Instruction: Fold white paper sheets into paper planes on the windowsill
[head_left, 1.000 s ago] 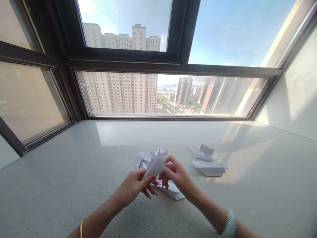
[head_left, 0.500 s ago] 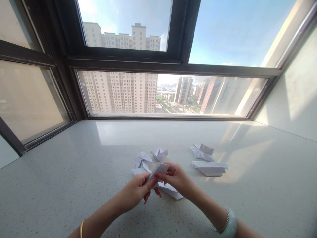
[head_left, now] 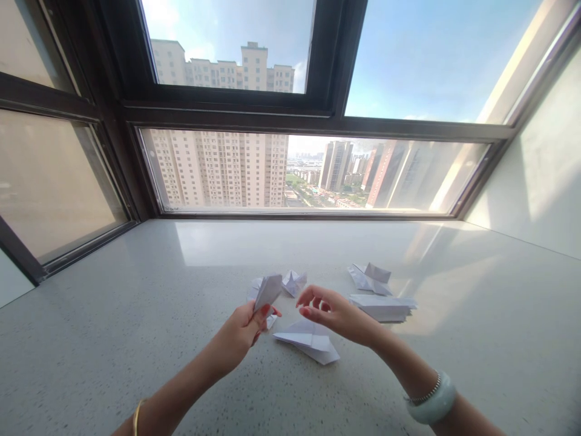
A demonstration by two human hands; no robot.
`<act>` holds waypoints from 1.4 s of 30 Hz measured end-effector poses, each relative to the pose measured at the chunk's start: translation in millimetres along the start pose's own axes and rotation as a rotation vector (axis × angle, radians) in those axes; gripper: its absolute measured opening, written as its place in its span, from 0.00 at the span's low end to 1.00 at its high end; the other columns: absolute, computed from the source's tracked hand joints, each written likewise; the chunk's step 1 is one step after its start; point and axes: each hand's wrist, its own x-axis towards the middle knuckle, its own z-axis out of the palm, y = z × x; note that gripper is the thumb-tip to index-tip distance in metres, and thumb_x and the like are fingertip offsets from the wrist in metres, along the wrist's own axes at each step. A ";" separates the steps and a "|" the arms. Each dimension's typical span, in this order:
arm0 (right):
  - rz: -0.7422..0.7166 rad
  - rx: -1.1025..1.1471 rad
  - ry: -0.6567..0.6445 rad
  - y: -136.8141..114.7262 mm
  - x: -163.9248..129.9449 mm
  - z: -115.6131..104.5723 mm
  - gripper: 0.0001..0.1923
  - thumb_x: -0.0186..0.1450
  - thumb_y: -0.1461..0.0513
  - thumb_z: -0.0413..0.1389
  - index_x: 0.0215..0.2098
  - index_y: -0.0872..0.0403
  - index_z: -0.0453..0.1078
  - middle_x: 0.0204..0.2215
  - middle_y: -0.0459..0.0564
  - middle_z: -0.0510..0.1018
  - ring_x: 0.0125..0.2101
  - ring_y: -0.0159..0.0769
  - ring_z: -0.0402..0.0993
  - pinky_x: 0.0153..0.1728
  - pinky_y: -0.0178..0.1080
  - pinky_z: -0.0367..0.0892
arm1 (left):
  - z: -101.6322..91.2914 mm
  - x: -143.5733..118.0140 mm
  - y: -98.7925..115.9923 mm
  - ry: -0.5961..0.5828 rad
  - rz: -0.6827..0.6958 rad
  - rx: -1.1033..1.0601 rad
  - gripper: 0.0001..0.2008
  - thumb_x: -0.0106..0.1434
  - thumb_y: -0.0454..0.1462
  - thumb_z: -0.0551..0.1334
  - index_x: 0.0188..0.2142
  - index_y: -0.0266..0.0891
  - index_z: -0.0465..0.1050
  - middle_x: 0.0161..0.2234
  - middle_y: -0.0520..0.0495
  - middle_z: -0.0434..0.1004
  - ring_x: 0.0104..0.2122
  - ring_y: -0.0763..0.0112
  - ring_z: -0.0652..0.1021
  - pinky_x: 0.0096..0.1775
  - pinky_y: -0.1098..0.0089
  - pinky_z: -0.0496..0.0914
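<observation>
Now the left hand [head_left: 240,330] pinches a folded paper piece [head_left: 267,290] upright; the right hand [head_left: 333,315], at its three o'clock, hangs loosely open (holding nothing) above a paper plane [head_left: 308,340] on the bench [head_left: 136,339].

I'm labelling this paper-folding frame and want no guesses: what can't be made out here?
- Head view: the lower part of the folded paper is covered by the left hand gripping it.
- The paper figure behind it is mostly hidden by that folded paper.
- The small figure is too small to identify.
- The stack's sheet count is unreadable at this angle.
- The right hand, empty, hides part of the counter.
</observation>
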 end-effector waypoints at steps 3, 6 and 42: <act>-0.004 -0.205 -0.073 3.8 -5.5 -8.3 0.27 0.49 0.47 0.58 0.43 0.52 0.63 0.39 0.50 0.67 0.39 0.39 0.63 0.40 0.41 0.61 | -4.0 5.7 -5.0 0.061 -0.012 -0.034 0.21 0.56 0.53 0.52 0.35 0.36 0.64 0.17 0.60 0.50 0.15 0.81 0.53 0.18 0.76 0.47; 0.044 -0.325 -0.141 6.4 -7.6 -5.7 0.27 0.47 0.49 0.59 0.41 0.52 0.64 0.40 0.50 0.66 0.42 0.42 0.60 0.42 0.44 0.59 | -4.6 8.2 -8.9 0.069 -0.036 -0.050 0.22 0.54 0.53 0.53 0.34 0.36 0.64 0.17 0.60 0.50 0.15 0.82 0.52 0.18 0.76 0.47; -0.786 -0.732 0.419 -27.1 -22.0 10.1 0.08 0.62 0.68 0.48 0.30 0.53 0.67 0.33 0.48 0.76 0.28 0.32 0.59 0.30 0.36 0.58 | -7.9 -4.1 11.3 -0.230 -0.336 -0.433 0.17 0.54 0.49 0.56 0.28 0.36 0.63 0.18 0.59 0.54 0.16 0.83 0.51 0.21 0.75 0.46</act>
